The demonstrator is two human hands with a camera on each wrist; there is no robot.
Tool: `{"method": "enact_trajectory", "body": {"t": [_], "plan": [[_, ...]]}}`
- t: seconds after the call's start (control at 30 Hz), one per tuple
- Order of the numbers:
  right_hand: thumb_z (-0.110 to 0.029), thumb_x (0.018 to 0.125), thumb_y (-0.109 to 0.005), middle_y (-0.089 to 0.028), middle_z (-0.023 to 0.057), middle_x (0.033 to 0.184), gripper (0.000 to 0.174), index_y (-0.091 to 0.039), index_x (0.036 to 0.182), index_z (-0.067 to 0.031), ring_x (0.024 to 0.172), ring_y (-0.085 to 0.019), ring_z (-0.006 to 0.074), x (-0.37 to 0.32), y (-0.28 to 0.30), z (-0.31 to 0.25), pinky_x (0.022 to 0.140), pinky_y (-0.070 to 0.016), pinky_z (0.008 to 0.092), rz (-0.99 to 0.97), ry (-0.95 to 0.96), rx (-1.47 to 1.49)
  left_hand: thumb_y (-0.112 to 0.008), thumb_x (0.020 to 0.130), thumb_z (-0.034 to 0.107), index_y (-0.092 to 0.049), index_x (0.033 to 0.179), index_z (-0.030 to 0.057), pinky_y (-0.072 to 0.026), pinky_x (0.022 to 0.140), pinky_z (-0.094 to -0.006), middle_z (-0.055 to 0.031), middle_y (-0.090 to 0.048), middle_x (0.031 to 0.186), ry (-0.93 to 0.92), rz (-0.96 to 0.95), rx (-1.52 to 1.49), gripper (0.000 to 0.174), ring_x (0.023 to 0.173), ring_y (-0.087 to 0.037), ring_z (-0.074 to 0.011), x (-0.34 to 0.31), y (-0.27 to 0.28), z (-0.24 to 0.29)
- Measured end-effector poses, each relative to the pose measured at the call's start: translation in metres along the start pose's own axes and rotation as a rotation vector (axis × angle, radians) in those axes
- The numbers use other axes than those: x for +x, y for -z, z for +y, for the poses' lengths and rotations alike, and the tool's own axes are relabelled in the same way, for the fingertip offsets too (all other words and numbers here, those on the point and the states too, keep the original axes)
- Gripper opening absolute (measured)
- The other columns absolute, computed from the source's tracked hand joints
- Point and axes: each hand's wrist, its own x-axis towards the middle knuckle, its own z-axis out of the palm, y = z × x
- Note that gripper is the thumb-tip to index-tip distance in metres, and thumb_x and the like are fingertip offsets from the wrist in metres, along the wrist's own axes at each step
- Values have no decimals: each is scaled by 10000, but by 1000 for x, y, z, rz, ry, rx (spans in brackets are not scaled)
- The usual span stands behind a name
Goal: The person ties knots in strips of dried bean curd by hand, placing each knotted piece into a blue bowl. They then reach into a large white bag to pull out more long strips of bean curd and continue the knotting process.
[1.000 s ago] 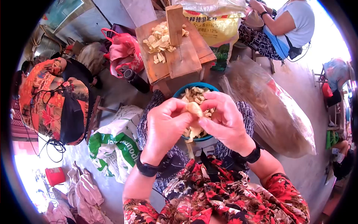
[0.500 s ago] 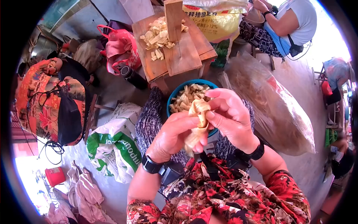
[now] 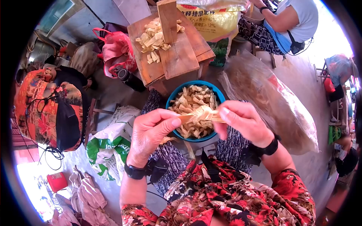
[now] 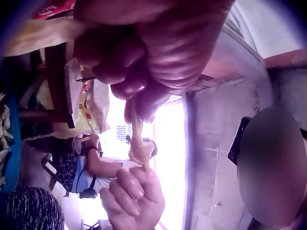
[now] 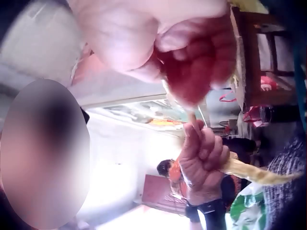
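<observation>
**Concrete yard floor, seated work over the lap: one strip held between two hands**

Item. Pale strip (image 3: 201, 114), dry and fibrous, crumpled wider at its middle. It is held in the air just above the bowl, long axis running side to side and nearly level.

Grip. Left hand (image 3: 151, 132) pinches the strip's left end between thumb and forefinger, the other fingers curled under. Right hand (image 3: 241, 122) pinches the right end in the same way. Both grips are narrow and closed on the material. The hands are apart, with the strip spanning the gap. Its bulkier folded part lies nearer the right hand, and a thin tail appears to trail below the left palm.

Directly beneath. Blue bowl (image 3: 170, 98) sits on the lap, filled with short cut pieces (image 3: 192, 98) of similar pale colour.

Beyond the bowl. Wooden block (image 3: 181, 56) carries a loose heap of cut chips (image 3: 152, 37) and an upright wooden slat (image 3: 167, 15).

Surroundings. Green-and-white sack (image 3: 109, 147) lies at the left knee. Clear plastic bag (image 3: 271, 98) lies to the right. Yellow printed sack (image 3: 215, 22) stands behind the block, and a pink bag (image 3: 117, 52) with a dark bottle (image 3: 130, 79) sits to its left. Other people sit at the edges.
</observation>
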Motion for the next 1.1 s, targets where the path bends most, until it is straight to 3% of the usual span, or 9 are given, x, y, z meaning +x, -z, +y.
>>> {"method": "enact_trajectory", "body": {"t": [0.07,0.33,0.4,0.47,0.53,0.73,0.8,0.9,1.1], "plan": [[-392,950,-442,-649,86,859,458,-569,1076,30,713,-625,136,9,6,-1,656,-495,254,26,-3,51,-690,798,75,-667,899,-6,-460,663,-199,-13,-658,822,-55,19,83,132,740,-572,-57,1,-2,2],[-247,923,-451,-563,47,660,271,-552,924,4,578,-599,139,48,7,-14,546,-467,238,-423,-487,167,-715,745,91,-682,849,68,-488,563,-252,-70,-651,721,-512,25,692,111,607,-622,-189,18,-7,14],[-241,928,-439,-512,-4,682,235,-547,919,-33,552,-573,106,45,10,-10,486,-432,197,-424,-519,51,-727,741,114,-681,846,57,-483,557,-250,-77,-653,711,-528,28,677,128,594,-619,-168,21,10,2],[-298,940,-452,-510,-17,731,274,-550,919,-43,573,-552,87,49,16,7,484,-440,202,-368,-563,112,-721,770,139,-675,838,31,-458,547,-221,-18,-643,696,-240,79,457,136,596,-578,-88,30,25,-5],[-354,939,-473,-500,-27,736,322,-552,901,-44,604,-532,74,67,17,-2,500,-454,215,-310,-470,-3,-709,791,145,-671,837,17,-445,555,-201,20,-629,696,92,87,331,142,615,-546,-46,43,30,0],[-199,884,-582,-487,59,594,211,-525,802,-12,524,-456,106,144,42,25,466,-377,289,225,201,-597,-681,814,206,-651,773,-6,-373,512,-190,60,-532,611,-41,286,394,219,584,-444,-11,118,39,-3],[-178,852,-596,-530,137,603,187,-532,779,-18,502,-531,234,165,50,25,465,-410,338,335,380,-836,-679,801,236,-642,754,-15,-394,514,-223,-1,-550,570,-80,344,504,258,557,-468,-38,139,37,0],[-229,805,-589,-590,194,667,228,-557,711,-23,672,-599,373,185,54,38,559,-467,445,497,356,-1054,-675,800,263,-639,733,-25,-352,479,-252,-6,-495,533,-227,411,723,298,525,-418,-48,168,37,-19],[-398,850,-555,-618,155,790,395,-618,742,-23,713,-613,313,152,50,15,610,-482,380,426,244,-1125,-666,822,283,-640,732,28,-323,435,-221,23,-467,513,-57,339,402,273,463,-410,-47,140,40,-10]]}}
